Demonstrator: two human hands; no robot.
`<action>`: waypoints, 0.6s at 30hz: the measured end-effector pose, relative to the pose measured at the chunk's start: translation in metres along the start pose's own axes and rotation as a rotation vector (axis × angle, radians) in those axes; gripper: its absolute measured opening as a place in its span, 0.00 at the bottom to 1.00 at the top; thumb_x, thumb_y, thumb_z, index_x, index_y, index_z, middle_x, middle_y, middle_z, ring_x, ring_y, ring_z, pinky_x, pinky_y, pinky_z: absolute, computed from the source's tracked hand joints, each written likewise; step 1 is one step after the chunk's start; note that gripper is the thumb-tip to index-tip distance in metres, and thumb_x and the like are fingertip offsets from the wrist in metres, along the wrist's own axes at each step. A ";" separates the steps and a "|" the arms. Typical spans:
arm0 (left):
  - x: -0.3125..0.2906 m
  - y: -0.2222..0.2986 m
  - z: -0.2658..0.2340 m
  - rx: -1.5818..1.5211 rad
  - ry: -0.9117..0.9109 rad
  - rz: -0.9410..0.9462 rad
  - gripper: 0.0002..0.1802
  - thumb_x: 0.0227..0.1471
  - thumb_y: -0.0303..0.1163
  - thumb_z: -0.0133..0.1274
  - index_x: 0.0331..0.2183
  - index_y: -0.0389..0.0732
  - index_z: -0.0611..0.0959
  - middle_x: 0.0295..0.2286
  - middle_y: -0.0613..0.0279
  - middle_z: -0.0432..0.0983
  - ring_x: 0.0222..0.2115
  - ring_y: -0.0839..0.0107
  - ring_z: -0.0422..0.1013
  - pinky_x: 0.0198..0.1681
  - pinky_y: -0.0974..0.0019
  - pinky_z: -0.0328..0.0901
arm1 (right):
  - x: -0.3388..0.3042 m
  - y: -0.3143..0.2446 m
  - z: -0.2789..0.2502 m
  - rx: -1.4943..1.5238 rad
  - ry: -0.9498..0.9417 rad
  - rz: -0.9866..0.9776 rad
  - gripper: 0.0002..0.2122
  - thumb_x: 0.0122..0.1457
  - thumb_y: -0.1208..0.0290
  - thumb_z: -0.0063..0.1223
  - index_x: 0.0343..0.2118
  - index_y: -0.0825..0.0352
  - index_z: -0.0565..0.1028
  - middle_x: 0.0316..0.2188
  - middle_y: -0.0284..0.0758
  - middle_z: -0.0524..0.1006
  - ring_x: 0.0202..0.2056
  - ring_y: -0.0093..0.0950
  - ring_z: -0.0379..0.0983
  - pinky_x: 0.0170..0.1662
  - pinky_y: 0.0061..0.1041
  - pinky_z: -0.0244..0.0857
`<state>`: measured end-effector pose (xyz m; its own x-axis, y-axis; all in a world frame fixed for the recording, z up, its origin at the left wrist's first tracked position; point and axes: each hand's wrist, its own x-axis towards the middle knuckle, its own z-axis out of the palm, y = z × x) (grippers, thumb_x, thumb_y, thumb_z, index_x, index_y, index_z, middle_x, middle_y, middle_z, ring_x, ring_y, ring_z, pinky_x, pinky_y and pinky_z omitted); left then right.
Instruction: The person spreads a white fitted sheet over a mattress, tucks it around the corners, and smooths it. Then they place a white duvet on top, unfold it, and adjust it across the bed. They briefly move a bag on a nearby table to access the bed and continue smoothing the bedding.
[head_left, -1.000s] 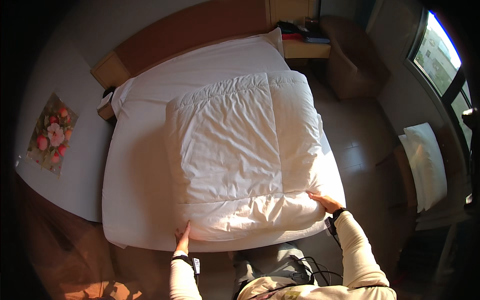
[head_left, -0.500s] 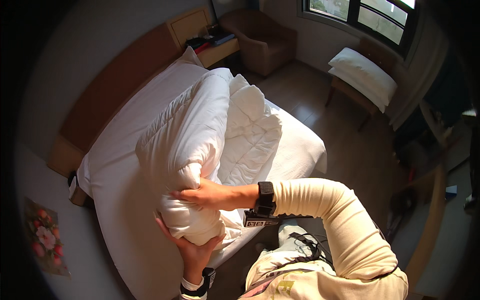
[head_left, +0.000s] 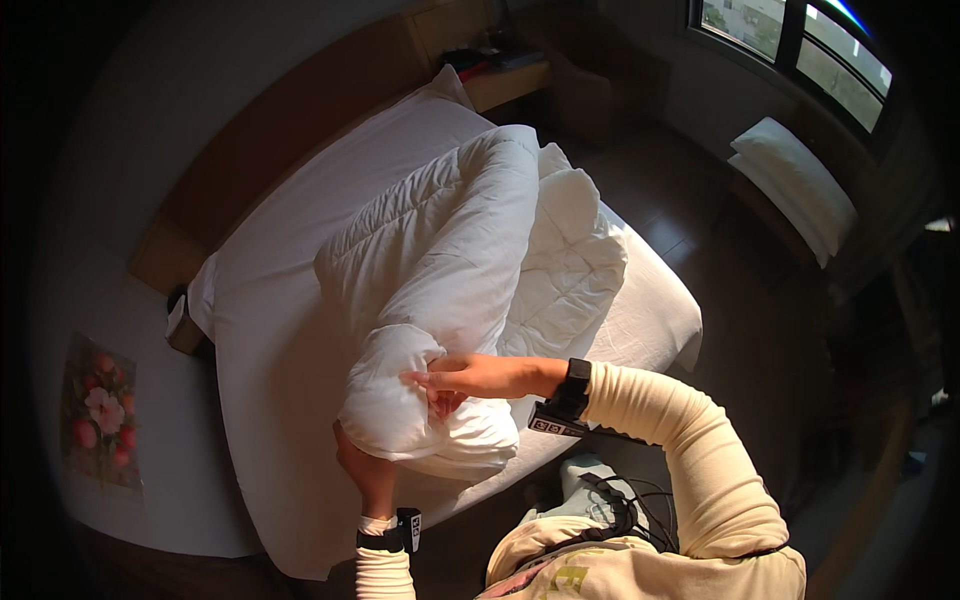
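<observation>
On the bed (head_left: 262,400) lies a folded duvet (head_left: 455,235), long axis slanting near-left to far-right. The right hand (head_left: 458,378) points left, fingers (head_left: 420,378) clamped on the near end; the left hand (head_left: 366,462) points forward against it, fingers hidden, grip unclear.

duvet (head_left: 455,285) on bed (head_left: 280,400), pillows (head_left: 800,185) right, poster (head_left: 102,410) left

We can't see the fingers of the left hand (head_left: 364,465), hidden by the duvet (head_left: 450,240). Lower edge cuts the left sleeve (head_left: 384,576), upper edge the window (head_left: 745,22). Nightstand (head_left: 512,85) items: too small, dark for us.
</observation>
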<state>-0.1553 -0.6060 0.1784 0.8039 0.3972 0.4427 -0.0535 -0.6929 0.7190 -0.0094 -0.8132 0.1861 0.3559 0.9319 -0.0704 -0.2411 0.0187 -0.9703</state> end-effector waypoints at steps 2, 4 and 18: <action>0.009 0.000 -0.009 -0.058 -0.053 -0.076 0.30 0.41 0.31 0.64 0.47 0.36 0.72 0.39 0.50 0.76 0.40 0.62 0.74 0.45 0.64 0.66 | -0.005 0.009 -0.043 0.172 0.054 -0.130 0.25 0.66 0.49 0.34 0.26 0.67 0.72 0.29 0.35 0.75 0.33 0.24 0.73 0.41 0.23 0.67; 0.015 0.010 -0.015 -0.140 -0.104 -0.149 0.26 0.42 0.29 0.62 0.45 0.36 0.75 0.37 0.52 0.77 0.38 0.66 0.74 0.43 0.66 0.66 | -0.013 0.020 -0.104 0.312 0.647 -0.062 0.30 0.59 0.38 0.38 0.24 0.67 0.72 0.23 0.34 0.73 0.27 0.25 0.73 0.37 0.23 0.68; 0.000 0.080 -0.051 -0.012 -0.299 -0.086 0.29 0.36 0.23 0.63 0.46 0.39 0.79 0.35 0.54 0.78 0.35 0.61 0.77 0.38 0.67 0.70 | 0.045 -0.016 -0.342 0.128 0.649 -0.400 0.26 0.67 0.58 0.34 0.64 0.65 0.50 0.63 0.32 0.55 0.62 0.24 0.52 0.64 0.21 0.42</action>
<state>-0.1895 -0.6303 0.2631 0.9442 0.2586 0.2039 0.0170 -0.6566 0.7540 0.3194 -0.8953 0.1192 0.8866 0.4466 0.1201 -0.0711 0.3883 -0.9188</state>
